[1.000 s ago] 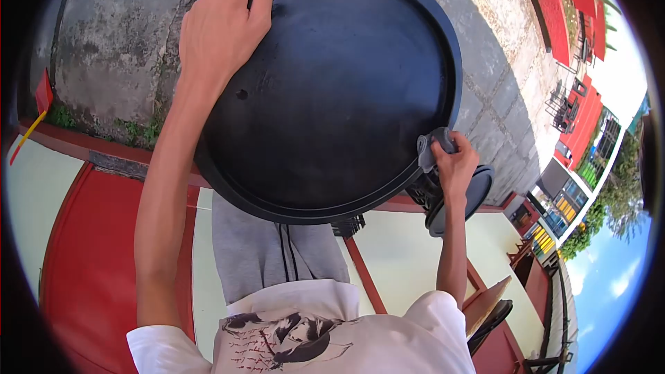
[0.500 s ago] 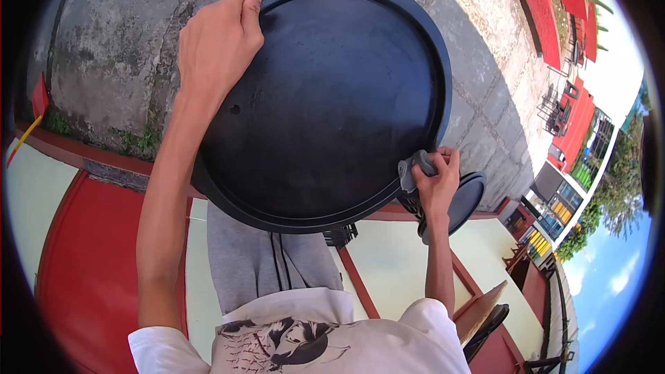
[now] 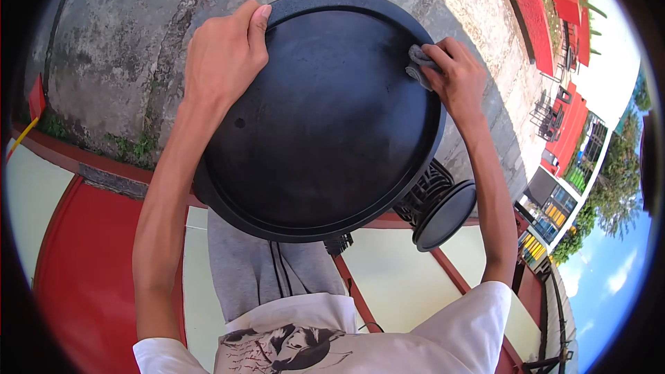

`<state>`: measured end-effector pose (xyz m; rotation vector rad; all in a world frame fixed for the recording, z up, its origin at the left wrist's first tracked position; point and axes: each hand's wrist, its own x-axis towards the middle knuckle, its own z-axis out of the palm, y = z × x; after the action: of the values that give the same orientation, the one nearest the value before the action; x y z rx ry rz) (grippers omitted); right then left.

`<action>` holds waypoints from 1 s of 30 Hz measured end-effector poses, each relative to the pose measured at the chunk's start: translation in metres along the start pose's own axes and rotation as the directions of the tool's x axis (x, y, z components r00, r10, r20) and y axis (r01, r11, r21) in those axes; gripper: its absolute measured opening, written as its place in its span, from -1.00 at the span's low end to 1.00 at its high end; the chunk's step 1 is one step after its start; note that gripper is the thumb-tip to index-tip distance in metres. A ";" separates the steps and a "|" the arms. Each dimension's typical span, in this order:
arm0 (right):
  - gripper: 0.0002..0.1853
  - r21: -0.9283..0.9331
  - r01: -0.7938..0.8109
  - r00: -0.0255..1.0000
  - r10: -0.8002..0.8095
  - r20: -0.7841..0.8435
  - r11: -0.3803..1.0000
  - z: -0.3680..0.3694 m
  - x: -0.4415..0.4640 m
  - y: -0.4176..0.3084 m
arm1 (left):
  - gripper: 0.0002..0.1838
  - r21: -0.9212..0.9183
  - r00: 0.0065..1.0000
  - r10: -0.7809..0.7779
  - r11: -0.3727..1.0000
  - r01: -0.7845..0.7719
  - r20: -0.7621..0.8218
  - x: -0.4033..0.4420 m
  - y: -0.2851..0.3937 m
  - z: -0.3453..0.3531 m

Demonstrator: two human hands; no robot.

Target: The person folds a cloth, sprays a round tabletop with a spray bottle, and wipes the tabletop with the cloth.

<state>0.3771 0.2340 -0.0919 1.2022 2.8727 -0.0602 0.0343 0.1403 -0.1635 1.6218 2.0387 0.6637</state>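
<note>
A large round black tray [image 3: 325,125] with a raised rim fills the middle of the view, its flat face toward me. My left hand [image 3: 228,52] grips its upper left rim, thumb lying over the edge and the other fingers hidden. At the upper right, my right hand [image 3: 454,73] is closed around a crumpled grey cloth [image 3: 420,67]. The cloth touches the inner side of the rim. A small dark spot marks the tray's left part, and faint pale smears show on its surface.
Below the tray's right edge stands a round black seat-like disc [image 3: 447,216] with dark openwork metal [image 3: 424,190] beside it. Worn grey paving [image 3: 111,48] lies beyond. Near my legs are a red panel [image 3: 90,249] and pale wall sections [image 3: 388,263]. Red structures [image 3: 533,21] stand far right.
My right hand has carried the grey cloth up along the right rim, from lower right to upper right. The tray and my left hand have shifted slightly downward in view.
</note>
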 end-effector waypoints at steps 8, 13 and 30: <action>-0.61 0.051 -0.193 0.980 0.190 0.051 0.980 0.005 -0.031 0.007 | -0.63 0.001 0.997 -0.075 0.997 0.075 -0.034 -0.004 0.008 -0.001; -0.58 0.087 -0.359 0.927 0.344 0.150 0.929 0.003 -0.127 -0.006 | -0.62 0.008 0.996 -0.090 0.996 0.090 -0.004 -0.002 0.010 -0.001; -0.67 -0.111 0.402 0.899 -0.415 -0.137 0.909 0.017 0.084 -0.013 | -0.67 -0.130 0.999 -0.035 0.991 0.034 -0.004 -0.003 0.005 -0.001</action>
<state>0.3095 0.2841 -0.1114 0.5946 3.1803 0.1479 0.0385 0.1379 -0.1597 1.5097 1.9797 0.7730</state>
